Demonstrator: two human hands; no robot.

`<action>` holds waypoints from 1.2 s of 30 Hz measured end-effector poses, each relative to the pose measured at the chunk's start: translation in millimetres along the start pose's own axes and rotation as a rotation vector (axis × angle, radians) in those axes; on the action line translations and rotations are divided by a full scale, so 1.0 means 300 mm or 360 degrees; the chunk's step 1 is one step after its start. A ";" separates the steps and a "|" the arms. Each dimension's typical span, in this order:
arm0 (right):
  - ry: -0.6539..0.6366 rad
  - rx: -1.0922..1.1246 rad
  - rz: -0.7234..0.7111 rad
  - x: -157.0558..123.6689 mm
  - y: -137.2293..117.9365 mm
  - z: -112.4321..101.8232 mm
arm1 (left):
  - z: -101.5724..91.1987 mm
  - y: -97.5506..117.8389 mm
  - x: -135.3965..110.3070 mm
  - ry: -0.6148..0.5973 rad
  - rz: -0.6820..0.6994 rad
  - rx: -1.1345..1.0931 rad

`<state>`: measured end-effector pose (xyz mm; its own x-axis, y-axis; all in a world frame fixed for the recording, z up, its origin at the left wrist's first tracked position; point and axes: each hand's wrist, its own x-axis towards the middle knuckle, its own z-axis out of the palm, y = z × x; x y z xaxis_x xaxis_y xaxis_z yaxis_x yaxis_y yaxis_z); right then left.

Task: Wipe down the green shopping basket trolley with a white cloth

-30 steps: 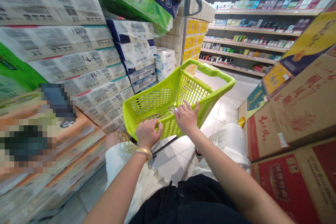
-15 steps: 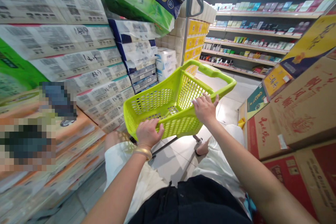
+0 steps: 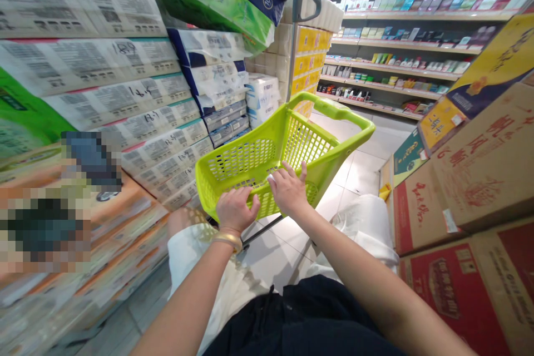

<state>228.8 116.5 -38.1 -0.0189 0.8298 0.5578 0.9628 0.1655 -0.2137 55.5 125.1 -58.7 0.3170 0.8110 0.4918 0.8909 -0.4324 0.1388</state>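
The person's left hand (image 3: 237, 208) and right hand (image 3: 290, 192) were at the near rim of a lime-green shopping cart (image 3: 348, 147).
Nearest were a dark top (image 3: 308, 317) and white clothing (image 3: 196, 261) over the legs; a gold bangle (image 3: 227, 240) circled the left wrist. The left hand gripped the rim, fingers curled over it. Just beside it, the right hand lay over the same rim, fingers partly spread, a small white spot (image 3: 270, 178) at one fingertip; whether it held anything could not be told. The cart stood on pale floor tiles (image 3: 271, 258) before the knees. Paper packs (image 3: 146, 117) rose on the left, printed cartons (image 3: 471, 178) on the right; well beyond, shelves (image 3: 417, 14) bore small boxes and bottles.
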 end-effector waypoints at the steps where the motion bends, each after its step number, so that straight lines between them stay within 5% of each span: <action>1: -0.0011 0.0010 -0.0028 -0.005 -0.010 0.004 | -0.002 0.000 -0.001 -0.0012 0.0004 -0.0002; 4: -0.0022 -0.0002 -0.0056 -0.002 0.017 -0.010 | -0.005 -0.001 -0.002 -0.0029 0.0009 0.0012; 13: 0.0106 -0.0223 0.0146 0.064 0.286 -0.147 | 0.005 0.005 0.000 0.0001 -0.0002 -0.0011; 17: 0.0157 -0.0210 0.0207 0.060 0.262 -0.129 | 0.004 0.011 0.001 0.0016 -0.0005 0.0008; 27: 0.0022 0.0025 -0.0042 -0.012 0.004 0.014 | -0.003 0.002 -0.001 0.0028 0.0042 0.0056; 31: 0.0049 -0.0025 -0.0104 -0.007 0.054 -0.010 | -0.006 -0.002 -0.005 0.0039 0.0076 0.0052; 36: 0.0071 -0.0179 0.0034 0.033 0.223 -0.105 | 0.000 0.001 -0.006 0.0078 0.0076 0.0041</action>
<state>301.4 118.9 -21.5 0.0117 0.8075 0.5897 0.9870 0.0851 -0.1362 55.3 123.5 -59.7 0.3435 0.7693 0.5387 0.8835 -0.4592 0.0924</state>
